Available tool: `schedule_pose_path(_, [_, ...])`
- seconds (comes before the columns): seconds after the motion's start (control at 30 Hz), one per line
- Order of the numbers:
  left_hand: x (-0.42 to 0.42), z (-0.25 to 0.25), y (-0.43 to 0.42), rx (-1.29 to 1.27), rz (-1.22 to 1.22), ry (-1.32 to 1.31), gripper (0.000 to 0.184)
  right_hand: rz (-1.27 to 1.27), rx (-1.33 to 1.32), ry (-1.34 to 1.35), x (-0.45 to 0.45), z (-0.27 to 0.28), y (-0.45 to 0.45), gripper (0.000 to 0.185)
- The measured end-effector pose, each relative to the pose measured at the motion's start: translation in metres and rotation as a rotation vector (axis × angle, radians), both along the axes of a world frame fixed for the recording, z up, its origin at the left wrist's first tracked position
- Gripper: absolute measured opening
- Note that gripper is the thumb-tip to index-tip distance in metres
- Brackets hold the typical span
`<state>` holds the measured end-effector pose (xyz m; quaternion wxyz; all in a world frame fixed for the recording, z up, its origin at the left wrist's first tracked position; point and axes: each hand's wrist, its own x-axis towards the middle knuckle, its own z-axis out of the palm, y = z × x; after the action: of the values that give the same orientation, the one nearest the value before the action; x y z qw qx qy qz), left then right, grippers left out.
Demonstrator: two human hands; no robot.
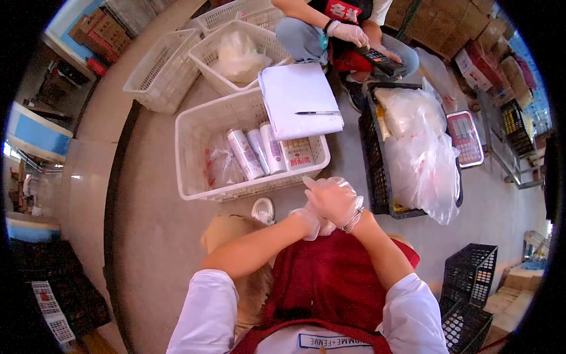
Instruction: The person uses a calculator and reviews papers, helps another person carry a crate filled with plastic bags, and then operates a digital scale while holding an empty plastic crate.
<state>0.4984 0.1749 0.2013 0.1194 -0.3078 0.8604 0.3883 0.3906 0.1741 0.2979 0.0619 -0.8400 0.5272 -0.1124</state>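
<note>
Both of my hands wear thin clear plastic gloves and are brought together in front of my red apron. My right hand (337, 200), with a bracelet at its wrist, lies over my left and closes round it. Most of my left hand (318, 223) is covered, and its fingers are hidden. No object shows between them. Just beyond is a white plastic crate (187, 150) holding white cylindrical packs (245, 154), a clear bag (224, 165) and a box with red print (299, 154). A stack of paper (295, 88) rests across its far corner, with a pen (317, 112) on top.
A black crate (377, 177) with filled plastic bags (415, 141) stands to the right, beside a red-framed device (466, 138). Opposite, a gloved person (348, 32) holds a dark handheld device (380, 61). More white crates (162, 76) are at the back; black crates (469, 277) stand lower right.
</note>
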Motion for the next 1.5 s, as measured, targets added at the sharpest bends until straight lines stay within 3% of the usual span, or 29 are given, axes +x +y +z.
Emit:
schedule_pose_path(0.2, [0.004,-0.005,-0.002,0.024,-0.011,-0.011,0.053,-0.045,0.261,0.089,0.005,0.014,-0.007,0.033])
schedule_pose_path(0.4, [0.000,-0.005,-0.005,0.024,-0.039,-0.034,0.053,-0.063,-0.031,0.114,0.005,-0.012,-0.002,0.025])
schedule_pose_path(0.43, [-0.001,-0.006,-0.006,0.024,-0.046,-0.041,0.053,-0.112,0.049,0.213,0.009,-0.003,-0.002,0.023])
schedule_pose_path(0.47, [-0.004,-0.007,-0.007,0.022,-0.052,-0.047,0.053,-0.045,0.221,0.151,0.002,-0.005,-0.007,0.040])
schedule_pose_path(0.57, [-0.007,-0.005,-0.011,0.013,-0.065,-0.075,0.054,-0.060,0.172,0.137,0.000,0.005,-0.004,0.039])
schedule_pose_path(0.77, [-0.007,-0.001,-0.013,0.005,-0.081,-0.102,0.054,-0.060,0.080,0.086,-0.002,-0.002,-0.002,0.026])
schedule_pose_path(1.17, [-0.006,0.003,-0.017,-0.003,-0.097,-0.129,0.055,-0.018,0.098,0.012,-0.008,-0.012,-0.007,0.029])
schedule_pose_path(1.27, [-0.005,0.003,-0.018,-0.001,-0.112,-0.137,0.055,-0.080,0.128,0.052,-0.005,0.008,-0.004,0.032])
schedule_pose_path(1.3, [-0.003,0.004,-0.020,-0.004,-0.114,-0.148,0.055,-0.068,0.110,-0.021,-0.005,-0.015,-0.009,0.031])
schedule_pose_path(1.43, [0.004,0.007,-0.027,-0.039,-0.142,-0.210,0.055,-0.206,0.209,0.038,0.000,0.008,-0.002,0.015])
schedule_pose_path(1.5, [0.007,0.008,-0.028,-0.053,-0.150,-0.240,0.055,-0.111,0.320,0.013,-0.003,0.012,-0.006,0.015])
